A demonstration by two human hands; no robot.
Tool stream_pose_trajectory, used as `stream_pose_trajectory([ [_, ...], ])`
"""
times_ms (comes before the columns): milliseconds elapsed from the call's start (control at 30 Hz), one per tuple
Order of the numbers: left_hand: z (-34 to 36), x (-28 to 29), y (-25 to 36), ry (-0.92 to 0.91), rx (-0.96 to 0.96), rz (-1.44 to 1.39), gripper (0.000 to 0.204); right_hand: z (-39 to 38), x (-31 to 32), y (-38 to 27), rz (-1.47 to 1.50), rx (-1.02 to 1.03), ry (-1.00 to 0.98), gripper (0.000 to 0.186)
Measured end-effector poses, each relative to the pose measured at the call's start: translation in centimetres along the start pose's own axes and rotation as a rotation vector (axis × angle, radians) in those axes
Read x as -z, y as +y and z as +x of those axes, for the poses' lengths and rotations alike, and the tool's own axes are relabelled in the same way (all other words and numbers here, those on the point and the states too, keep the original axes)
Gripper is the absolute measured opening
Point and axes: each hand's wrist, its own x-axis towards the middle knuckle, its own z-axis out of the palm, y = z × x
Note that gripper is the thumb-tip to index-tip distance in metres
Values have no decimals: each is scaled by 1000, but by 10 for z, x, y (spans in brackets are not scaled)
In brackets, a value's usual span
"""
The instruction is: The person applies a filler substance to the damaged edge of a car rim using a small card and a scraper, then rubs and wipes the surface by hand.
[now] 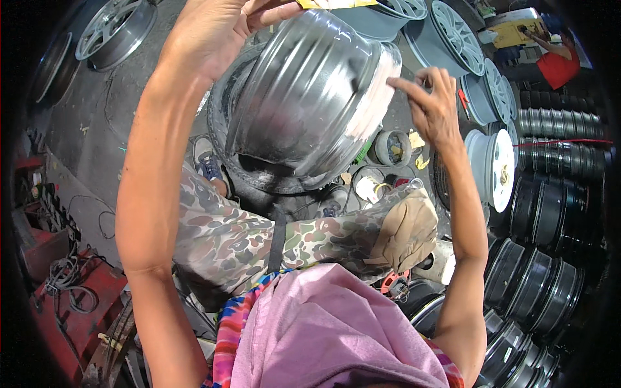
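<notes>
Two bare arms come up from the bottom of the view, and a big silver wheel rim point(304, 97) sits between them, upper middle, tilted over a black tire point(218, 123) on the floor. Left arm first: it's a long reach, nearly straight up the left side, with the wrist bent a bit so the left hand point(210, 39) angles in toward the top of the rim. Fingers stretch out to the right, next to a yellow sheet point(352, 3), but the top edge crops both, so I honestly can't tell if it's gripping that thing or just touching it.

Right arm is way more bent: elbow out to the side, forearm going up and slightly inward. The right hand point(435, 107) has its index finger poked out toward the left, tip right at the pale pinkish band point(376, 97) smeared along the rim's right edge. Other fingers are curled loosely, thumb tucked lower with a gap below the index, and I don't see anything in its grasp. Whether that fingertip is pressing or barely off the surface, can't say.

Below the right hand there's a round container point(392, 149) on the floor, near the rim. Over to the right, a white-faced wheel point(502, 170) stands just beside the forearm, and dark rims point(533, 278) are stacked farther down that side.
</notes>
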Motion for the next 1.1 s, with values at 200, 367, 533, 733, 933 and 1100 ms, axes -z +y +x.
stream_pose_trajectory([
  [200, -2, -2, 5, 19, -22, 14, 25, 9, -24, 48, 65, -106, 12, 45],
  [367, -4, 0, 7, 5, -19, 12, 27, -16, -35, 30, 237, -233, 110, 54],
  [533, -10, -7, 3, 35, -54, 16, 27, -40, -12, -28, 209, -195, 99, 59],
  [733, -1, 2, -2, -51, 11, -8, 25, -43, 7, -46, 332, -149, 50, 50],
  [933, 1, -5, -4, -15, 18, -17, 23, 19, -5, 39, 159, -156, 64, 38],
  [1100, 2, -6, -3, -33, 21, -38, 23, 22, -9, 48, -25, -8, -54, 40],
])
